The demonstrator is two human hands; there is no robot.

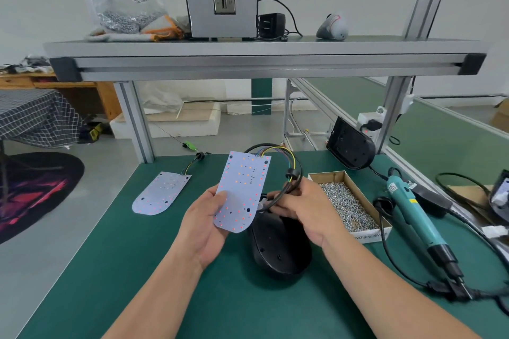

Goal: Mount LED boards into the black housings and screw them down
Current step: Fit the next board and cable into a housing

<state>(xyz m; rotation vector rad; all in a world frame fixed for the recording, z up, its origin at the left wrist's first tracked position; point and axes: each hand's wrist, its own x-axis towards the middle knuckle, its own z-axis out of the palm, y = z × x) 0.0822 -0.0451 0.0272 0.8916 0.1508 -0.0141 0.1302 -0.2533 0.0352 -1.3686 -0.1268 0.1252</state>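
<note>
Now: board (242,190) held over the housing (278,250), cable (285,188) in the other hand.
Left hand (203,226) grips the board's rounded near end, long axis pointing away; right hand (303,209) curls round the cable, seemingly at the housing's far rim. Housing sits on the surface (137,270) just below-right of the board, nearer the right hand.

Two LED boards showed: the held board (242,190) and the flat board (158,194). Each had one cable: the looped cable (292,174) and the short cable (192,163). Two black housings were certain: the near housing (278,250) and the leaning housing (351,146). There was one screwdriver (413,212), one box of screws (369,237), and two hands: the left hand (205,226) and the right hand (305,212).
</note>
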